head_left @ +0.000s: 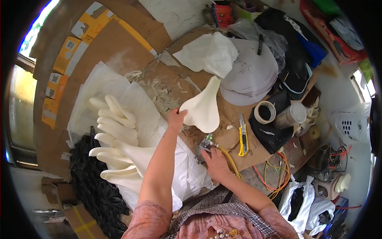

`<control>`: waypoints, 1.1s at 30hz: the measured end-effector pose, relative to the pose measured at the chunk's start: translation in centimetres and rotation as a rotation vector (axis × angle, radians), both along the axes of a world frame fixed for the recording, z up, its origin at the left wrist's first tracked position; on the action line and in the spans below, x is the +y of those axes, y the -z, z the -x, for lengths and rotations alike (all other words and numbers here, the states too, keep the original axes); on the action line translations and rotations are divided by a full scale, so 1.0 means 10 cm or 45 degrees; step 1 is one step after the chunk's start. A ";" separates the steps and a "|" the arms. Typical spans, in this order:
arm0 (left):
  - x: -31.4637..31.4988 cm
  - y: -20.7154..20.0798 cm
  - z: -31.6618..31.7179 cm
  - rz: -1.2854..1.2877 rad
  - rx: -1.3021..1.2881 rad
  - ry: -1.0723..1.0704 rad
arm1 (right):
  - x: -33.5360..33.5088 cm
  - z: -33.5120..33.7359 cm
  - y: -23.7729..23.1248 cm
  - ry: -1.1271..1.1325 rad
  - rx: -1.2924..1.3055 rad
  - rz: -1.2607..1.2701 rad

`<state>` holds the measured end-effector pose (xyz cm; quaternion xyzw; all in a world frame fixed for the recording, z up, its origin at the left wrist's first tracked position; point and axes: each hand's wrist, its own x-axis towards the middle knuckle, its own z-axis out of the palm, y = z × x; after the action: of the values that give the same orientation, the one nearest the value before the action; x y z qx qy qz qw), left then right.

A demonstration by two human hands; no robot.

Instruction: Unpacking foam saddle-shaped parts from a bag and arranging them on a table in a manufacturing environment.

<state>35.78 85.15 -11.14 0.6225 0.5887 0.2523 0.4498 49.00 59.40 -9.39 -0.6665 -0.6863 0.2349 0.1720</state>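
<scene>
My left hand point(176, 118) grips the left edge of the wide end of a cream bicycle saddle pad point(203, 109), thumb on top. The pad is held over the cardboard-covered bench, its narrow nose pointing away from me. Just below and right of it, my right hand point(217, 162) is closed round a small metal air or spray gun point(204, 145) with a green fitting and a yellow hose point(230, 159). Its fingers partly cover the gun. On white sheeting to the left lie several more cream saddle pads point(117, 131), some behind my left forearm.
A yellow utility knife point(243, 140) lies right of my right hand. Beyond it stand a tape roll point(265, 112) and a clear jar point(291, 115). Stacked grey discs point(248, 75) and crumpled white sheeting point(209, 51) lie at the back. Black material point(95, 183) is heaped at left.
</scene>
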 end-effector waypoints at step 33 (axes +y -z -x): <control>-0.55 -0.76 0.26 0.120 0.641 0.614 | -0.32 -1.41 -1.21 0.467 1.652 0.079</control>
<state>33.19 79.62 -3.54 0.7649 0.5281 -0.0502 0.3653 63.14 56.19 2.71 -0.5007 -0.3125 0.5742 0.5674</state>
